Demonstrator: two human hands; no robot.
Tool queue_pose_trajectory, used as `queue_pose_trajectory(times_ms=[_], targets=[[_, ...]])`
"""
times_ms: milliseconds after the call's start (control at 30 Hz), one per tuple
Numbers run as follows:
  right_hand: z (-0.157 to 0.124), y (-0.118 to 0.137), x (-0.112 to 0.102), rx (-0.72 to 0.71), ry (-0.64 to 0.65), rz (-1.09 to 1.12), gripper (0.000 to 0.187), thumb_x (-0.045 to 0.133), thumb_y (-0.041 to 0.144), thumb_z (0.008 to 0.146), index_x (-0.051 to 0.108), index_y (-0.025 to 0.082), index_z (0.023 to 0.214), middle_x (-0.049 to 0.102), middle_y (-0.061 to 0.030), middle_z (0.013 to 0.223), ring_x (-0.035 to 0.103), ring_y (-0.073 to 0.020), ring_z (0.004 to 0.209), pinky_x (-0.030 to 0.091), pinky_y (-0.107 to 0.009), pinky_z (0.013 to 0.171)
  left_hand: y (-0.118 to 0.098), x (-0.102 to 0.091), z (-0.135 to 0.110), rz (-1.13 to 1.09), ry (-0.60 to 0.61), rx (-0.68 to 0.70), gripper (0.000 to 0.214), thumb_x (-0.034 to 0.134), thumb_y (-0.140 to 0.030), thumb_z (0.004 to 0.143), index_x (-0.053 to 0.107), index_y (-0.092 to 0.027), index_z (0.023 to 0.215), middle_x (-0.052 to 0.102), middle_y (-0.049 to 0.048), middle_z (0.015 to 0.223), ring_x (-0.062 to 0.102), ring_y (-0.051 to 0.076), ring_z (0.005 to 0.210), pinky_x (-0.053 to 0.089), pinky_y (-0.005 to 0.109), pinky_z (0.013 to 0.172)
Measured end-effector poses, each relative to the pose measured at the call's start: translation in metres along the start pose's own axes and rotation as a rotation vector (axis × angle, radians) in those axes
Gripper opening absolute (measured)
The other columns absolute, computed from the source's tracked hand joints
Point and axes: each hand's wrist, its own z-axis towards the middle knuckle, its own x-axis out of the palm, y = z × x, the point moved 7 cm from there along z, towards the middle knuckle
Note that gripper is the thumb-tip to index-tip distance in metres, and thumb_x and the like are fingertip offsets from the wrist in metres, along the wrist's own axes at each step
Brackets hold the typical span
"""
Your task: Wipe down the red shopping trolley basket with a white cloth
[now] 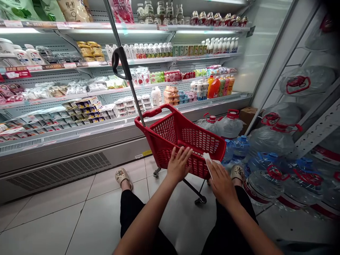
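Head view: the red plastic wheeled shopping basket (202, 139) stands just beyond both hands. The left hand (178, 166), fingers spread wide, is over its near side; whether they touch, I cannot tell. The right hand (222, 182) holds a white wipe (207, 157) beneath extended fingers, at the near rim's right part.

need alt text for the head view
A person's right hand holds a white cloth or tissue at the side of a red wheeled basket, left hand open beside it. Behind are stocked refrigerated shelves; large water bottles at right.
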Motion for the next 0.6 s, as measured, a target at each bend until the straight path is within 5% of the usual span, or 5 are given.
queue_pose_trajectory(times_ms=[167,333,433,600], targets=[[-0.020,-0.031,-0.005,0.038,0.000,-0.066,0.081,0.038,0.016,0.100,-0.001,0.025,0.171,0.033,-0.0070,0.172,0.038,-0.0274,0.155,0.028,-0.054,0.130,0.062,-0.020,0.011,0.051,-0.030,-0.145,0.066,0.060,-0.037,0.096,0.044,-0.031,0.161,0.045,0.0035,0.166,0.028,0.035,0.159,0.006,0.064,0.133],[-0.019,-0.046,-0.002,0.143,0.001,-0.056,0.077,0.032,0.018,0.103,-0.003,0.024,0.171,0.026,-0.0075,0.174,0.033,-0.0278,0.158,0.027,-0.055,0.129,0.047,-0.021,0.008,0.076,-0.006,-0.205,0.068,0.064,-0.024,0.088,0.053,-0.024,0.155,0.053,0.0080,0.160,0.035,0.039,0.155,0.010,0.066,0.132],[-0.018,-0.062,0.000,0.173,0.014,-0.059,0.074,0.030,0.021,0.104,-0.002,0.024,0.171,0.024,-0.0076,0.175,0.031,-0.0273,0.158,0.027,-0.056,0.129,0.036,-0.031,0.004,0.055,-0.026,-0.147,0.064,0.060,-0.029,0.093,0.050,-0.032,0.156,0.051,0.0035,0.162,0.042,0.038,0.151,-0.004,0.073,0.128],[-0.020,-0.096,0.010,0.208,0.024,-0.077,0.075,0.030,0.024,0.103,-0.001,0.025,0.171,0.024,-0.0069,0.175,0.031,-0.0267,0.159,0.027,-0.056,0.129,0.070,-0.074,-0.002,0.054,-0.102,-0.164,0.059,0.056,-0.046,0.100,0.046,-0.041,0.158,0.043,-0.0005,0.166,0.044,0.038,0.150,-0.022,0.078,0.119]])
